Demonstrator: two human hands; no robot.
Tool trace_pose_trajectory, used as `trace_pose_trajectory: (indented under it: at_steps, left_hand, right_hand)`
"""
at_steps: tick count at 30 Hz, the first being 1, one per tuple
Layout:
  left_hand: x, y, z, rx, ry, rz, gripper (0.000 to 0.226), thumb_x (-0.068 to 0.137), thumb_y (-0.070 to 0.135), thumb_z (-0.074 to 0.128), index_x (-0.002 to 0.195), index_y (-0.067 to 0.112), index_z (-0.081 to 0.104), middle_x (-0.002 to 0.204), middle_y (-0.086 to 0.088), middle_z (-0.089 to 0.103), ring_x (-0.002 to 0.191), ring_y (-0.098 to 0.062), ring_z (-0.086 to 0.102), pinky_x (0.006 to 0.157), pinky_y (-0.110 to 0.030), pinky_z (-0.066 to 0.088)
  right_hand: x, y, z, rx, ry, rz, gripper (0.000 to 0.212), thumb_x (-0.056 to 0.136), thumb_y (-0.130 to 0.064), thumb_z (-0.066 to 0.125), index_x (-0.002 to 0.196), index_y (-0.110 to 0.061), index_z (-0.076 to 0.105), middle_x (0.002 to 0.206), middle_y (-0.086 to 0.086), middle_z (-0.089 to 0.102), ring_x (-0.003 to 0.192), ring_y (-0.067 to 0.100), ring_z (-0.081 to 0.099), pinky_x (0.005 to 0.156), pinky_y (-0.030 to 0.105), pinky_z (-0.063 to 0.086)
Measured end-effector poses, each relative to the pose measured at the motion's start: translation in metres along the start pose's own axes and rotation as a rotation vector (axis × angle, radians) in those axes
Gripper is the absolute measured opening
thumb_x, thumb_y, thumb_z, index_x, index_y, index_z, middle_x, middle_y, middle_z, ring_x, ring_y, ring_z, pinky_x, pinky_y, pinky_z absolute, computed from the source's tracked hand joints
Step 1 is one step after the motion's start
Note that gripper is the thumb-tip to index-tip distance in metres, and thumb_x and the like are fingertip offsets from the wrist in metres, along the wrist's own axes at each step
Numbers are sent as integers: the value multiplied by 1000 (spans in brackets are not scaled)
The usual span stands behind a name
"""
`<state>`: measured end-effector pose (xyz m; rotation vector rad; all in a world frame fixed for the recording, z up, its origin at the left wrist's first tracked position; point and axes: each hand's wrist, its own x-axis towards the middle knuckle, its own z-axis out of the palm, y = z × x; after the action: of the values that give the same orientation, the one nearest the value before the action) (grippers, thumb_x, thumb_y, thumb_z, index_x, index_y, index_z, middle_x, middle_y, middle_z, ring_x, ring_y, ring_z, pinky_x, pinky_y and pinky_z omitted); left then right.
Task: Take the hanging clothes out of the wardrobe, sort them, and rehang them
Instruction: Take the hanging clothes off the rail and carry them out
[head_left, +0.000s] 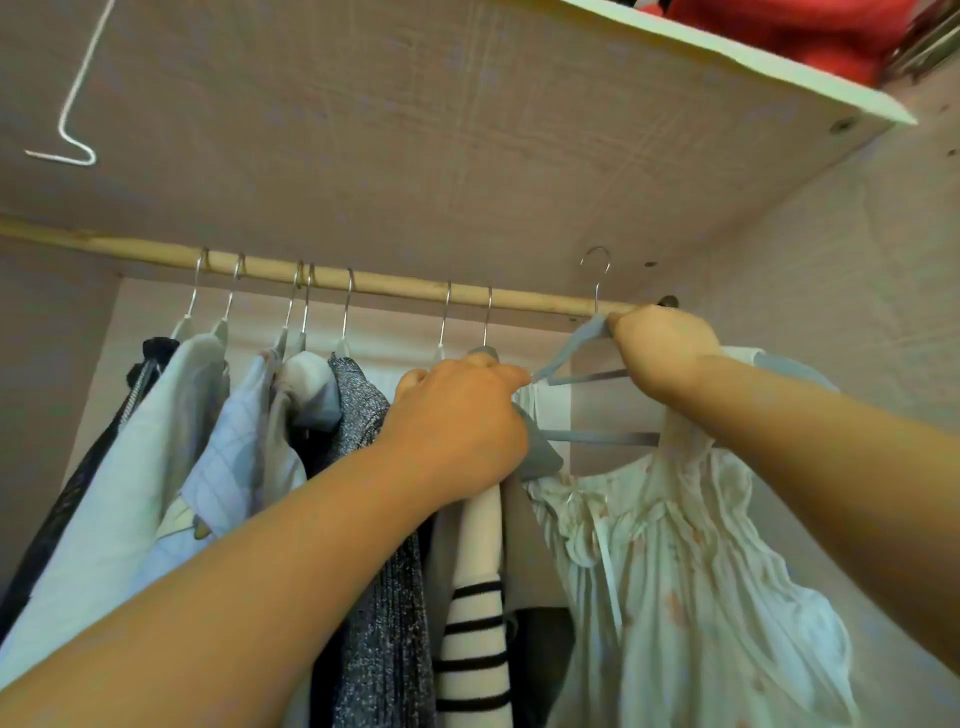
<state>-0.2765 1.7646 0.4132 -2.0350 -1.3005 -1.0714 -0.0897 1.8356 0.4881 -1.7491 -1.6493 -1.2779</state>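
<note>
Inside the wardrobe, a wooden rod (395, 285) crosses mid-frame under a shelf (727, 57). Clothes (208, 441) hang along the rod from left to centre. The left hand (457, 421) curls round a grey hanger (543, 452) at centre. At right, the right hand (660, 348) grips another hanger (566, 353) above a white dress (675, 571). Its hook (596, 260) stands above the rod.
</note>
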Motion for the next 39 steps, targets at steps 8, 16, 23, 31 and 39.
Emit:
trace_pose_trajectory:
  at_steps: [8, 16, 23, 31, 39]
  left_hand:
    - [-7, 6, 1, -19, 16, 30, 39, 98, 30, 38, 137, 30, 44, 142, 0, 42, 129, -22, 38, 105, -35, 28]
    - [-20, 28, 0, 33, 42, 99, 40, 94, 41, 44, 133, 32, 46, 138, 4, 47, 130, -23, 35, 112, -44, 11]
    - [-48, 73, 6, 7, 83, 245, 41, 95, 37, 42, 134, 24, 43, 135, 3, 45, 130, -19, 34, 114, -43, -4]
    - [-88, 119, 11, -227, 6, 242, 70, 93, 50, 44, 148, 21, 12, 148, 1, 28, 137, -20, 24, 116, -41, 6]
    - [-150, 167, -32, -438, -1, 135, 91, 84, 58, 51, 150, 21, 0, 152, 1, 25, 137, -18, 25, 115, -36, 15]
  right_hand:
    - [-62, 12, 7, -35, -135, -17, 43, 89, 3, 47, 128, -13, 50, 110, 8, 60, 97, 29, 61, 66, 32, 41]
    - [-122, 32, -17, -78, -68, -59, 34, 92, -7, 49, 124, -18, 46, 80, 1, 45, 72, 26, 51, 56, 32, 35]
    - [-182, 53, -59, -144, -69, 29, 36, 92, -12, 48, 125, -24, 39, 67, -7, 26, 64, 21, 43, 53, 31, 34]
    - [-246, 66, -125, -113, -55, 50, 40, 96, -21, 43, 134, -31, 36, 87, 0, 48, 80, 28, 56, 58, 31, 38]
    - [-323, 78, -208, -6, -56, 24, 40, 97, -22, 42, 136, -30, 36, 87, -2, 43, 86, 26, 55, 60, 30, 39]
